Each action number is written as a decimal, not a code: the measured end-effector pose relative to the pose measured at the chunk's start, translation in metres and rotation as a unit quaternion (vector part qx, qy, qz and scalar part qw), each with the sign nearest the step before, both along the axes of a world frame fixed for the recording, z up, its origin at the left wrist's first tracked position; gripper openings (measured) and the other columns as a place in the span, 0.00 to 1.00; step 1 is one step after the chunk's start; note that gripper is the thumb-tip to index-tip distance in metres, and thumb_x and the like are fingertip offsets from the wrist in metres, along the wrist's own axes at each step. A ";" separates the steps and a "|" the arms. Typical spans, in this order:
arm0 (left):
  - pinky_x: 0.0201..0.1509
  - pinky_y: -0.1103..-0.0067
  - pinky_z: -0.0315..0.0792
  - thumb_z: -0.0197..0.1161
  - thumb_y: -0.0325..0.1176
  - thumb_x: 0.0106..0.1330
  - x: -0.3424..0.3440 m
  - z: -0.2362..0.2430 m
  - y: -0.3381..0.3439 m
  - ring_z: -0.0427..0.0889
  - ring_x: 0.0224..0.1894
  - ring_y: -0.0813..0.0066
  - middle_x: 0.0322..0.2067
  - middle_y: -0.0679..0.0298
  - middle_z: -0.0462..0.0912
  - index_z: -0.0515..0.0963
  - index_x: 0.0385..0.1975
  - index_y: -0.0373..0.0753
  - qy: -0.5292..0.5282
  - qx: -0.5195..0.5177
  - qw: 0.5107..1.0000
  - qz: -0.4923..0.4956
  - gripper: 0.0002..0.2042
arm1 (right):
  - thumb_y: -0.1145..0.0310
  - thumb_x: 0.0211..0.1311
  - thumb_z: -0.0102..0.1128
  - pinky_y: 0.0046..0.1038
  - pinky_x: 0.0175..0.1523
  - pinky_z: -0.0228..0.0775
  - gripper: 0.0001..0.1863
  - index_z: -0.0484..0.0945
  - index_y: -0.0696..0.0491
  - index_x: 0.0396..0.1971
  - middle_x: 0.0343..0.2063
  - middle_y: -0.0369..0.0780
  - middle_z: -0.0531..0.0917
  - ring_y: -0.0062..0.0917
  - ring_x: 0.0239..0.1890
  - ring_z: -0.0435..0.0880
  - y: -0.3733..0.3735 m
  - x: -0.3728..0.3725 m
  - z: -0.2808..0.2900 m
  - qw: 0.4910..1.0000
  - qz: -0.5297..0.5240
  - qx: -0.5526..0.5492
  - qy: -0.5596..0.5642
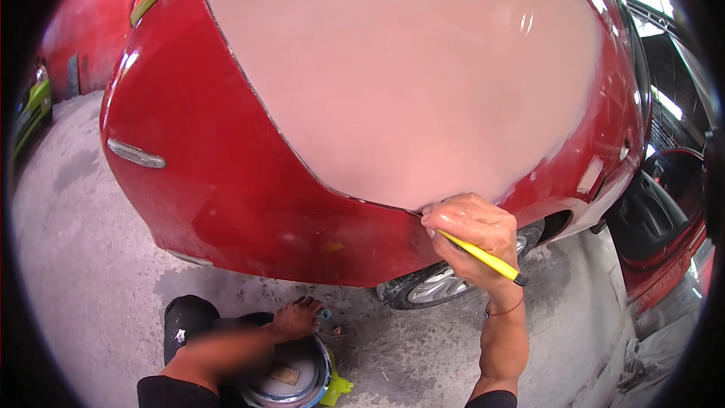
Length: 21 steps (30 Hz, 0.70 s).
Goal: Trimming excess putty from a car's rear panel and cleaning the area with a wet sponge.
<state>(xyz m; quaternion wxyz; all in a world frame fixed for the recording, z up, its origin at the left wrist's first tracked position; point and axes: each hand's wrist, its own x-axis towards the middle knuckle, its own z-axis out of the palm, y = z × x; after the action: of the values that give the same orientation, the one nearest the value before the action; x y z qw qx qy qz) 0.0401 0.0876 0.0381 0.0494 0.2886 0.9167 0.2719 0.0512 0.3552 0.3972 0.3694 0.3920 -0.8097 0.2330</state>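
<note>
My right hand (477,233) is closed around a slim yellow-handled tool (487,258) with a black butt end. Its working tip is hidden by my fingers, which press at the lower seam of the car's pale pinkish panel (408,98). Below that seam is the glossy red rear bumper (249,189). Low on the left, my left hand (296,320) lies palm down above a round bucket (321,378), fingers stretched out and apart. A small blue thing (323,313) is by its fingertips; whether they touch it I cannot tell.
The car's rear wheel (438,287) is close below my right hand. A light block (285,375) lies on the bucket, with a yellow-green cloth-like piece (337,388) beside it. Right stands an open red car door (657,219); far left, a green vehicle (34,109). The floor (83,234) is rough concrete.
</note>
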 end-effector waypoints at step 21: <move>0.55 0.51 0.79 0.63 0.32 0.62 -0.002 -0.013 -0.001 0.83 0.53 0.42 0.49 0.48 0.83 0.75 0.53 0.43 0.014 0.026 1.000 0.003 0.18 | 0.82 0.47 0.73 0.27 0.42 0.82 0.14 0.88 0.53 0.36 0.31 0.38 0.91 0.29 0.35 0.90 -0.003 -0.004 -0.005 1.000 0.023 -0.020 -0.004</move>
<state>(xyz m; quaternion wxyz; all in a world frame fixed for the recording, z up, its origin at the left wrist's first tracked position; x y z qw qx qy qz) 0.0376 0.0870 0.0251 0.0280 0.2914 0.9106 0.2917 0.0471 0.3518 0.3922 0.3684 0.4017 -0.7973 0.2591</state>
